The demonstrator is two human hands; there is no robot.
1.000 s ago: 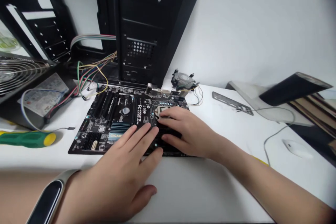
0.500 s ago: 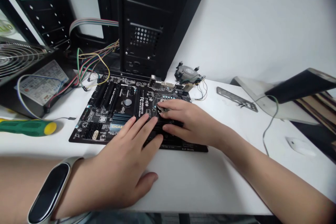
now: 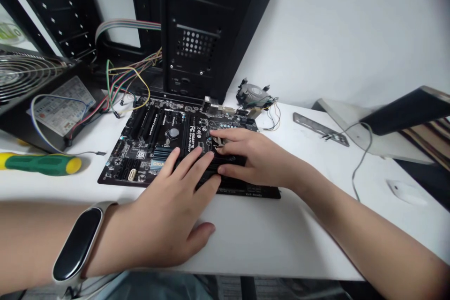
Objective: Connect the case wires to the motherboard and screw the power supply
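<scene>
Left hand [image 3: 168, 225] lies open, fingers spread, holding nothing, on the Gigabyte motherboard [image 3: 147, 126] at twelve o'clock on the tabletop [image 3: 281, 239]! Right hand [image 3: 258, 159] curls at the CPU socket [image 3: 218, 139], hold unclear; one slip there could bend socket pins.

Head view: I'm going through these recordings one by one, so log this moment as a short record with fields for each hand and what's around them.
Left hand: spread, fingers on the black Gigabyte motherboard
Right hand: fingertips at the metal CPU socket
Left wrist: black wristband
Nearby: CPU cooler, I/O shield, green-and-yellow screwdriver
Behind: black PC case
</scene>
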